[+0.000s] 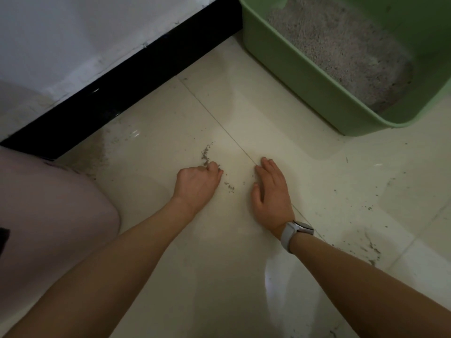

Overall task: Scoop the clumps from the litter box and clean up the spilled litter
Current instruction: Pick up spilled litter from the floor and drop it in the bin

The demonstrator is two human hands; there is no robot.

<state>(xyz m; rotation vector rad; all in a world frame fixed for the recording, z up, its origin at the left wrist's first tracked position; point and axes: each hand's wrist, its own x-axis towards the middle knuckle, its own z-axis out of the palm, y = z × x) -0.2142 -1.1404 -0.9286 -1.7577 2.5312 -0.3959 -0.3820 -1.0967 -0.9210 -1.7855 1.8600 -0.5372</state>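
A green litter box (288, 69) stands at the upper right, holding grey litter (341, 45). Spilled litter grains (206, 154) lie in a small trail on the cream tile floor. My left hand (197, 184) rests on the floor with curled fingers at the trail's near end, some grains sitting on its knuckles; I cannot tell what it holds. My right hand (271, 193) lies on its edge with straight fingers on the tile, a hand's width to the right. A few loose grains (230, 187) lie between the two hands.
A black skirting board (122, 93) runs along the white wall at the upper left. A dusty litter smear (97, 157) sits by it. More scattered grains (371, 247) lie at the right. My knee (48, 211) is at the left. A grey watch (296, 232) is on my right wrist.
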